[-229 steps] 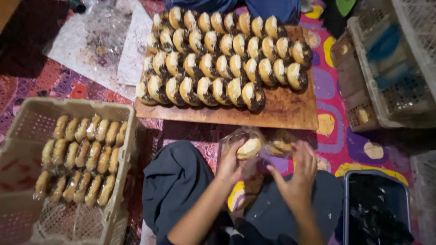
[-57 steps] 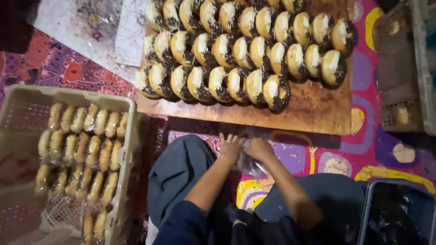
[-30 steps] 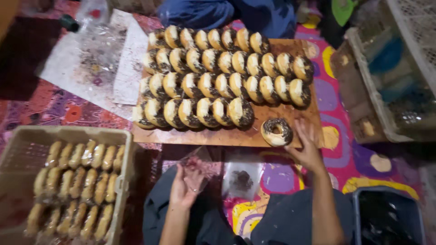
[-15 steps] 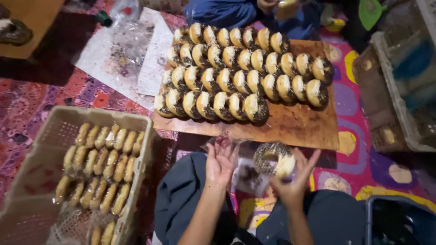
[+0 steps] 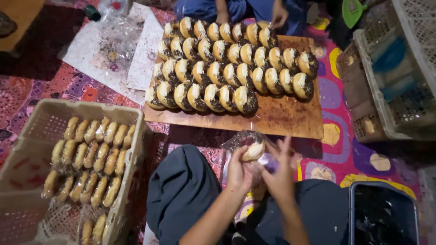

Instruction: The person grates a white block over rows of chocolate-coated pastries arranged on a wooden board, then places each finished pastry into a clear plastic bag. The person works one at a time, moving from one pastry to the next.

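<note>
Right, near to far:
lap: person seated on the floor, dark trousers filling the near centre.
left hand: fingers curled around a topped donut, gripping it from the left.
right hand: fingers spread on the clear plastic bag wrapped around the donut — holding the bag's right side, not fully closed.
donut position: between both hands, just above the lap, near edge of the board just beyond it.
near right: dark tray with a grey rim, beside the right knee.
left: beige plastic crate holding rows of bagged donuts.
centre: wooden board on the patterned mat, three rows of topped donuts standing on edge — packed touching.
right: empty-looking white crates, contents hard to tell.
far left: crumb-dusted plastic sheet.
far: another person's hand at the board's far edge.
</note>
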